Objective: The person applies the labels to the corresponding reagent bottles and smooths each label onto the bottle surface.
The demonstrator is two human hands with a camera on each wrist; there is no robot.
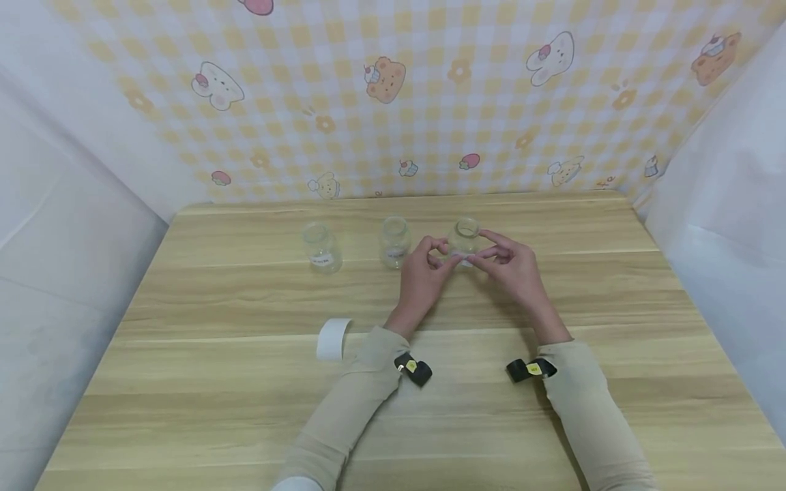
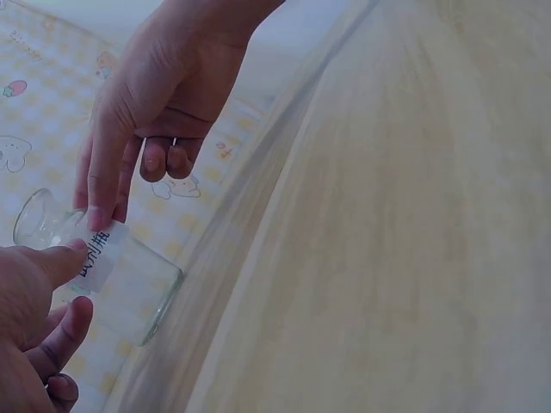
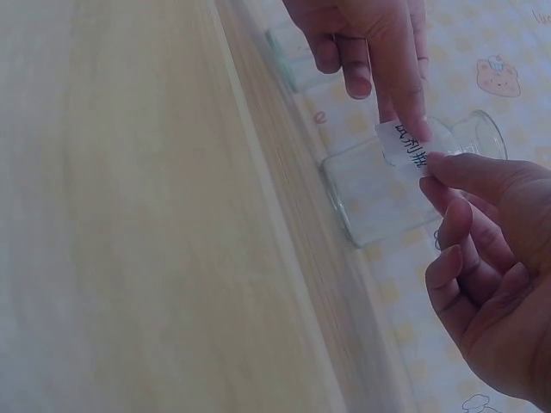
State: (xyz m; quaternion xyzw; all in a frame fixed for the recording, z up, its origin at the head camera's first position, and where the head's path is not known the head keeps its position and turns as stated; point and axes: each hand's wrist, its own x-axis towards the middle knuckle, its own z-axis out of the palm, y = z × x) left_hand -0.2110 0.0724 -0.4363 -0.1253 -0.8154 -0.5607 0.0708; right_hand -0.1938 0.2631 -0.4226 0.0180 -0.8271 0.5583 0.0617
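A clear glass bottle (image 1: 467,228) with a narrower neck stands upright towards the back of the table. Across its front lies a white label (image 3: 401,148) with handwritten black characters. My left hand (image 1: 424,274) is on the bottle's left side, its thumb on one end of the label. From the right, my right hand (image 1: 517,274) pinches the label's other end between thumb and fingers. Its index finger reaches up along the glass. Both thumb tips nearly meet over the label in the head view. What the left fingertips touch behind the label is partly hidden.
Two more glass bottles stand to the left: one (image 1: 394,240) near the left hand, another (image 1: 321,247) farther off, both bearing white labels. A curled white paper strip (image 1: 332,339) lies left of the left forearm. A patterned cloth (image 1: 430,136) hangs behind the wooden table (image 1: 233,382).
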